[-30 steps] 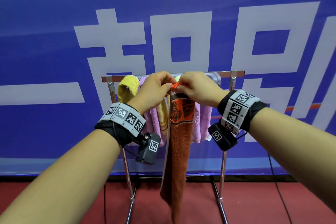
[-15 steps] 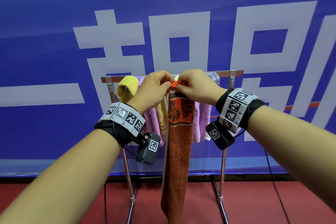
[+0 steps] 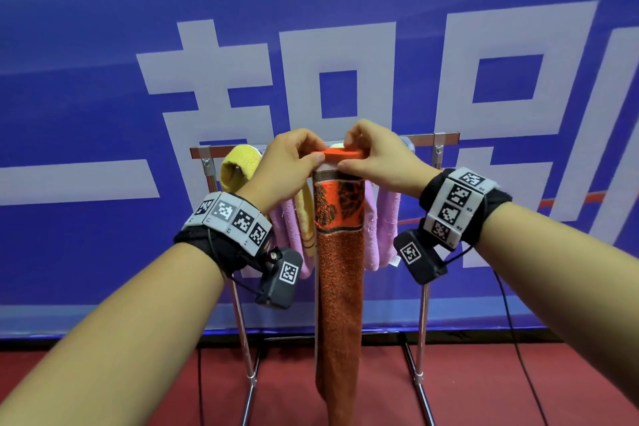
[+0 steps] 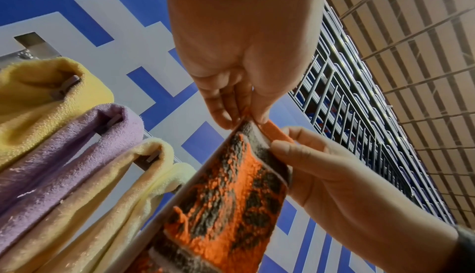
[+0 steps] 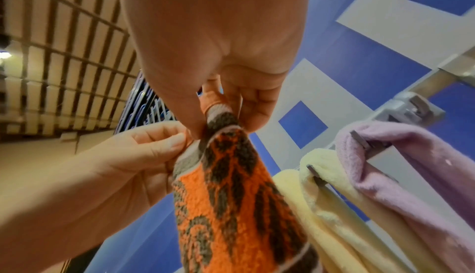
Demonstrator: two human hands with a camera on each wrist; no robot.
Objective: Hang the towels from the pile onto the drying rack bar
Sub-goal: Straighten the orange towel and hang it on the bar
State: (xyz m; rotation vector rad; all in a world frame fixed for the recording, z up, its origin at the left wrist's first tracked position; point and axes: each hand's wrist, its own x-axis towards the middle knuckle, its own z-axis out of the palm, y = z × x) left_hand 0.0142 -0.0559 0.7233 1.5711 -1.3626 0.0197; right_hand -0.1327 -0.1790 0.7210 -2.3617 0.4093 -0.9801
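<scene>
An orange towel (image 3: 340,252) with a dark leaf pattern hangs long and narrow in front of the drying rack bar (image 3: 428,139). My left hand (image 3: 313,154) pinches the left end of its top edge. My right hand (image 3: 347,156) pinches the right end, with the edge stretched flat between them. The left wrist view shows my left fingers (image 4: 226,115) nipping the orange towel (image 4: 226,206). Seen from the right wrist, my right thumb and fingers (image 5: 195,123) pinch the same hem of the towel (image 5: 236,206). A yellow towel (image 3: 238,166) and purple towels (image 3: 290,228) are draped over the bar.
The rack stands on two chrome legs (image 3: 242,322) on a red floor (image 3: 484,391), close to a blue banner wall (image 3: 103,79). A pale yellow towel (image 5: 321,176) and a pink-purple one (image 5: 411,155) hang just right of the orange one. Black cables (image 3: 518,356) run down at the right.
My hands have drawn apart a little, spreading the orange towel's top edge from a bunched point into a short flat strip. The towel still hangs in front of the bar.
</scene>
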